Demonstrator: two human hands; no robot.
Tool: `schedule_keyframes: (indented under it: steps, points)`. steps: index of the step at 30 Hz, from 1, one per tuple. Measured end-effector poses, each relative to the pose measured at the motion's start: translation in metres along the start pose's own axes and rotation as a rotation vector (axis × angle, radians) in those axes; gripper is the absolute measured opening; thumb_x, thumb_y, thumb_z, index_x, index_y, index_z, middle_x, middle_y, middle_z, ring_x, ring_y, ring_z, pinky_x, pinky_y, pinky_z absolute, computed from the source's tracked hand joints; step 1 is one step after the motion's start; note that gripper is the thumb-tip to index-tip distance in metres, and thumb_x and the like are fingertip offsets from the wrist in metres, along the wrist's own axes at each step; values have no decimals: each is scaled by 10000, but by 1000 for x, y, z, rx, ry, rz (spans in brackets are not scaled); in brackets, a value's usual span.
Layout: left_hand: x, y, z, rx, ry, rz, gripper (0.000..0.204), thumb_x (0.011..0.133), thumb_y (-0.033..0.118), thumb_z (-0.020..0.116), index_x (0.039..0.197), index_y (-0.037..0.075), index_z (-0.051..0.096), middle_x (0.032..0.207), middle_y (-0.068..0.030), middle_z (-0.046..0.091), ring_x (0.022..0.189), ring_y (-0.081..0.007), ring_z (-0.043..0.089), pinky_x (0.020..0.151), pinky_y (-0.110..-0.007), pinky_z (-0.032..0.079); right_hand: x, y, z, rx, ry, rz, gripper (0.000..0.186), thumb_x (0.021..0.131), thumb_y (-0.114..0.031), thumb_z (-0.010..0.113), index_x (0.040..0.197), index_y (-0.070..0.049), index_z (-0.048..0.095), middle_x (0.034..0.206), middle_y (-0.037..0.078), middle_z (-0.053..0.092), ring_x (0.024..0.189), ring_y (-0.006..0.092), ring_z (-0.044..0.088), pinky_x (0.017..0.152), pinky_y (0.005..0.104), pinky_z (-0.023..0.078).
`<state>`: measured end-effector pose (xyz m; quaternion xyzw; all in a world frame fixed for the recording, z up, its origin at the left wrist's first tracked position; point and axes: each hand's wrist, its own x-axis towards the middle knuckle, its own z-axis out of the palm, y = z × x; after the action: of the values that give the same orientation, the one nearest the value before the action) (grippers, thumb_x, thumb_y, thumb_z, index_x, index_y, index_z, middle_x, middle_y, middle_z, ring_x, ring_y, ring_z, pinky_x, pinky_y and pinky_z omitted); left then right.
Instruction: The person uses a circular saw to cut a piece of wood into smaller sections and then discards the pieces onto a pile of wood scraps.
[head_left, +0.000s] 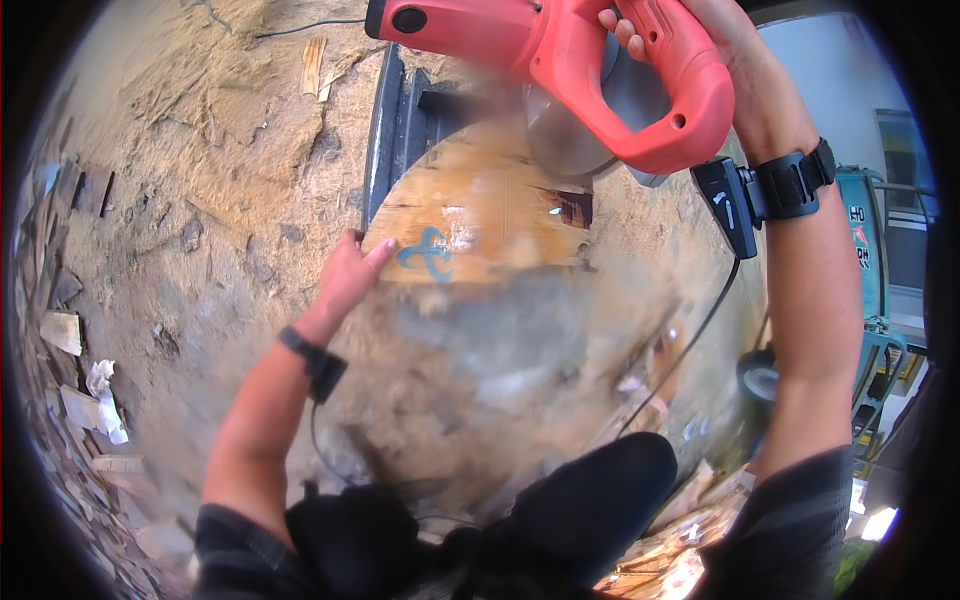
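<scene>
My right hand [700, 30] is closed round the handle of a red power saw [615, 120], whose round blade [560, 135] shows blurred beneath the body. A curved-edged piece of plywood [470, 225] with a blue mark and a broken dark patch lies under the saw, beside a dark metal rail [385, 120]. My left hand [360, 260] grips the plywood's left edge, thumb on top. Each wrist wears a black strapped device with a cable.
Sawdust-covered ground [230, 150] surrounds the work, with scattered wood offcuts [62, 332] and pale scraps [105, 405] at the left. A teal wheeled machine [862, 250] stands at the right near a pale wall [820, 70]. A cable [700, 330] runs down past my right knee.
</scene>
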<state>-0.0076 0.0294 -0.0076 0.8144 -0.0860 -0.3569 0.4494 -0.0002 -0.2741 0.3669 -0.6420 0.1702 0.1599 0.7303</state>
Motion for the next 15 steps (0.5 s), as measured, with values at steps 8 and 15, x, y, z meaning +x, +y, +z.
schedule_keyframes:
  steps: [8, 15]
  points:
    - [-29, -43, -29, 1, 37, 11, 632, 871, 527, 675, 991, -93, 655, 744, -201, 689, 699, -266, 687, 682, -383, 537, -13, 3, 18, -150, 78, -11, 405, 805, -127, 547, 1173, 40, 550, 1124, 268, 618, 786, 348, 673, 713, 445, 605]
    - [-44, -66, -41, -15, -51, -25, 641, 874, 479, 697, 1114, -112, 637, 858, -200, 719, 782, -218, 709, 681, -347, 560, -24, 7, 36, -213, 76, -37, 390, 792, -161, 566, 1117, 53, 561, 1069, 267, 617, 806, 351, 677, 745, 439, 601]
